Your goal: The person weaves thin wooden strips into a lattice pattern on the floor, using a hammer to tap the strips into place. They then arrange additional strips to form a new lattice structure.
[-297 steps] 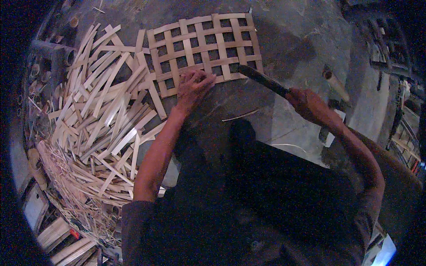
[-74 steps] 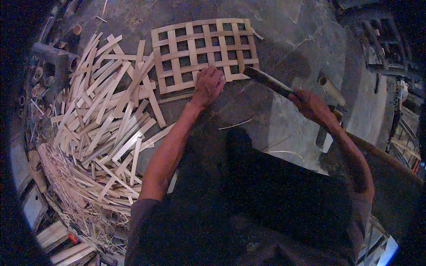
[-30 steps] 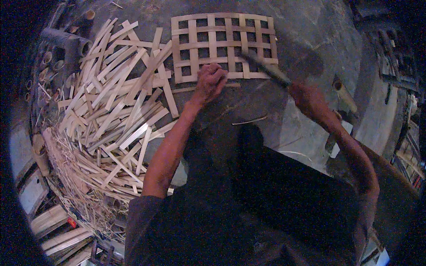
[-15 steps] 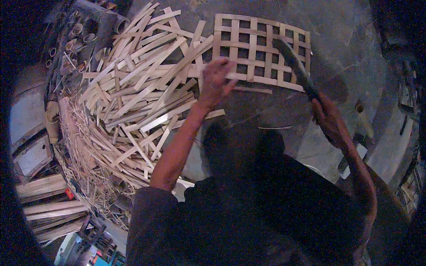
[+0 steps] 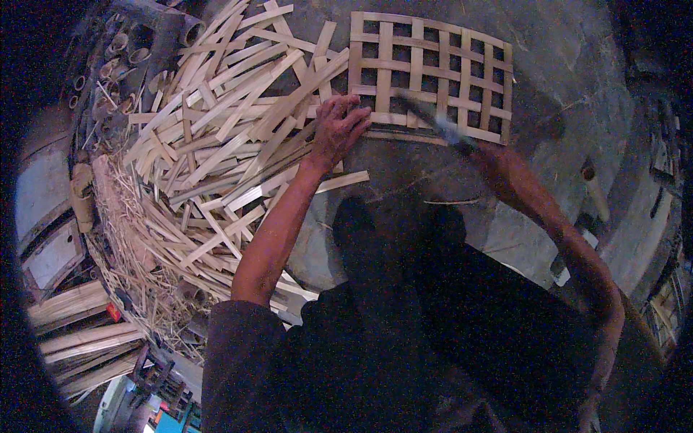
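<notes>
A woven lattice of flat pale strips point(image 5: 417, 58), probably bamboo, lies on the floor ahead of me. At its near left corner rests my left hand point(image 5: 339, 130), fingers bent and a little apart. Its fingertips reach the corner, beside the ends of loose strips. My right hand point(image 5: 505, 173) is wrapped round the handle of a large knife point(image 5: 449, 130). The blade is blurred by motion and points left along the lattice's near edge; whether it touches the strips I cannot tell. A narrow strip point(image 5: 404, 135) runs just below that edge.
A big pile of loose strips point(image 5: 253, 108) spreads to the left, with thin shavings point(image 5: 144, 238) beside it. Hollow tubes point(image 5: 138, 54) lie stacked at the far left, split lengths point(image 5: 86, 339) at the near left. A short tube point(image 5: 595, 191) is on the right.
The knife has swung left and down from over the lattice to its near edge, my right hand moving left with it. My left hand has shifted slightly left and settled at the corner.
</notes>
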Motion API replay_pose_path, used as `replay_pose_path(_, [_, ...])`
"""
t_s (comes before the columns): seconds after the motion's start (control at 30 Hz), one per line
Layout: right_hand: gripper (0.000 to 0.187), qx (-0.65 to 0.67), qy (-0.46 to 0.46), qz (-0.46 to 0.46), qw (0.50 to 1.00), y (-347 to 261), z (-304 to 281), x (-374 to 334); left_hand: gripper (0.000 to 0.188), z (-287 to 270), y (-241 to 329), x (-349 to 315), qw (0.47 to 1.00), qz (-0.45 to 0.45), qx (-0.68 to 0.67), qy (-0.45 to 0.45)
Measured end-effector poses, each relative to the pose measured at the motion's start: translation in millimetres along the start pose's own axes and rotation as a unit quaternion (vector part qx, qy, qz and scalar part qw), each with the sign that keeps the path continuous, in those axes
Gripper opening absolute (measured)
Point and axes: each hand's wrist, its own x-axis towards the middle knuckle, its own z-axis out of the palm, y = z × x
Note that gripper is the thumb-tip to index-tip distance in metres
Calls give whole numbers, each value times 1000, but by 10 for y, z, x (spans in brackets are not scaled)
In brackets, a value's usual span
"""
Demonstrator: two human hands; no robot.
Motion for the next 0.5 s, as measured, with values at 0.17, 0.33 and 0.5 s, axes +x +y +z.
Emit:
replay_pose_path(0.17, [34, 18, 13, 69, 997, -170, -180, -15, 28, 53, -26, -16, 1000, -2, -13, 1])
replay_pose_path(0.33, [37, 91, -94, 132, 982, -290, -540, 75, 40, -91, 1, 142, 999, -18, 45, -17])
replay_pose_path(0.5, [37, -57, -64, 111, 990, -359, -373, -80, 58, -1, -257, 845, 985, 99, 141, -28])
